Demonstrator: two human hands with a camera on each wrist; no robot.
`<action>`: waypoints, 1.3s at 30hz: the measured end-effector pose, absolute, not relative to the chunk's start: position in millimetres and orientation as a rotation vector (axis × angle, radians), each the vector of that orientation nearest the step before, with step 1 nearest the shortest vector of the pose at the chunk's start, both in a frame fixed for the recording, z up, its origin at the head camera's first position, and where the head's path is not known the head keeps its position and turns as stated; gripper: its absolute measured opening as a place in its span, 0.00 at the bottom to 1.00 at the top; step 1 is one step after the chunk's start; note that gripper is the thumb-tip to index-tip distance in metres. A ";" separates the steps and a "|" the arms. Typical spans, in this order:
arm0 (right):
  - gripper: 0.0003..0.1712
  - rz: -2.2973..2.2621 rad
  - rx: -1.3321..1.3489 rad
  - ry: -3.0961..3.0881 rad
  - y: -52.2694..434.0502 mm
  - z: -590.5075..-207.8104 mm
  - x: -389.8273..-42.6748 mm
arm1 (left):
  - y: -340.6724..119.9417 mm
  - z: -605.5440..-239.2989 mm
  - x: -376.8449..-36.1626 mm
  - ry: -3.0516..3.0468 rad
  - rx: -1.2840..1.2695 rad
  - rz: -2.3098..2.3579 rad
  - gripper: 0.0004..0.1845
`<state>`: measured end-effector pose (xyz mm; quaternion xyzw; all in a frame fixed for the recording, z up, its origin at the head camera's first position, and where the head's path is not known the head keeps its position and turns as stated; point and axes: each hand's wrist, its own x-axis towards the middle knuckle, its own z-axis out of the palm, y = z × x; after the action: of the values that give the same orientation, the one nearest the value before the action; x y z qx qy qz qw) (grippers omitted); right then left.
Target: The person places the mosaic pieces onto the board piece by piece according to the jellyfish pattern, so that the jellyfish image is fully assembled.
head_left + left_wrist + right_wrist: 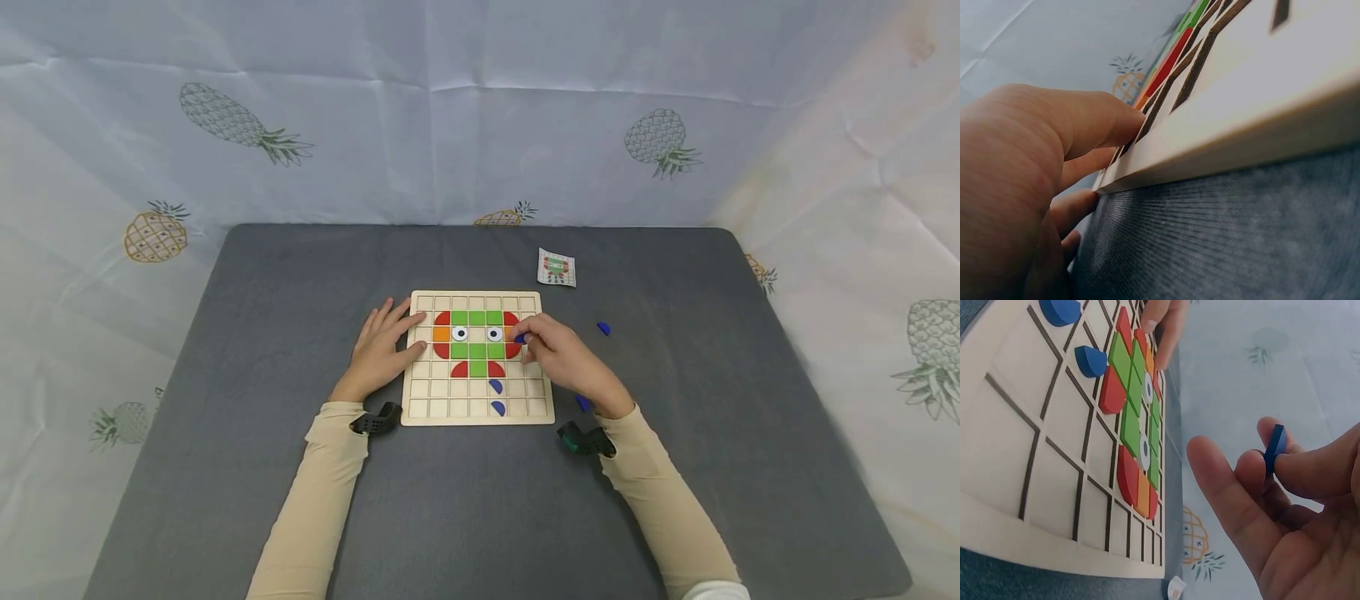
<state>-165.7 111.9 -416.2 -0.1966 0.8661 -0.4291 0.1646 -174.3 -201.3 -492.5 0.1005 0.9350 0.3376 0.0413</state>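
A wooden grid board (420,408) lies on the grey mat, carrying a figure of green squares (477,334), red quarter pieces, orange squares and two eye tiles. Two blue pieces (497,397) sit in its lower cells. My left hand (386,346) rests flat on the board's left edge, fingers (1094,122) straight over the rim of the board (1222,144). My right hand (551,350) hovers at the figure's right side and pinches a small blue piece (1274,449) between thumb and fingertips. The board (1035,506) lies below it.
A small pattern card (557,267) lies beyond the board's far right corner. Loose blue pieces lie on the grey mat (675,375), one to the right (603,328) and one by my right wrist (582,403). A pineapple-print cloth surrounds the mat.
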 end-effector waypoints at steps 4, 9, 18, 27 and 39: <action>0.15 -1.203 -0.554 2.442 105.1 -419.8 -164.4 | -201.1 -491.7 -173.9 2.858 0.307 1.042 0.30; 0.16 -1.186 -0.564 2.404 94.6 -424.8 -163.8 | -200.8 -491.7 -174.1 2.860 0.309 1.040 0.30; 0.08 -1.031 -0.753 2.508 80.8 -429.6 -160.9 | -201.4 -492.8 -174.6 2.864 0.307 1.039 0.30; 0.07 -0.871 -0.713 2.527 63.4 -434.3 -156.5 | -201.4 -493.3 -174.7 2.858 0.309 1.047 0.30; 0.07 -0.682 -0.798 2.608 50.1 -436.8 -146.7 | -201.9 -491.1 -173.5 2.845 0.315 1.075 0.30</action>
<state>-146.7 50.1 -436.8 -0.2798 0.9151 -0.2391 0.1644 -173.5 -201.9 -491.1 0.1029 0.9296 0.3513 0.0418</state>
